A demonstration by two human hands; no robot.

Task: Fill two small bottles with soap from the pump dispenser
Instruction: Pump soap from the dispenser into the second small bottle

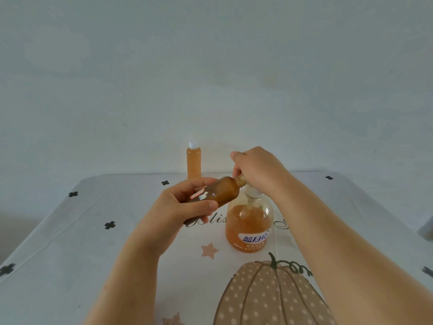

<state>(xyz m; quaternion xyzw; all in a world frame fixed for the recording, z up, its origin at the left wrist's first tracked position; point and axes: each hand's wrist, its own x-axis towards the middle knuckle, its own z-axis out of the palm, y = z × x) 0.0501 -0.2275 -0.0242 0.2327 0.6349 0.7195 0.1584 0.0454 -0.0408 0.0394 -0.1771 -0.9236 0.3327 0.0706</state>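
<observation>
My left hand (185,205) grips a small amber bottle (218,192), tilted with its open neck up and to the right against the pump spout. My right hand (255,171) lies closed over the pump head of the soap dispenser (248,227), a round clear bottle about half full of orange soap, with a white collar and a blue-lettered label. The pump head itself is hidden under my hand. A second small bottle (193,163) stands upright at the table's far edge, full of orange soap, with a white cap on.
The table (98,242) wears a white cloth printed with black clovers, stars and a large dotted pumpkin. A plain pale wall rises right behind the far edge. A blurred pale object (426,227) sits off the right side.
</observation>
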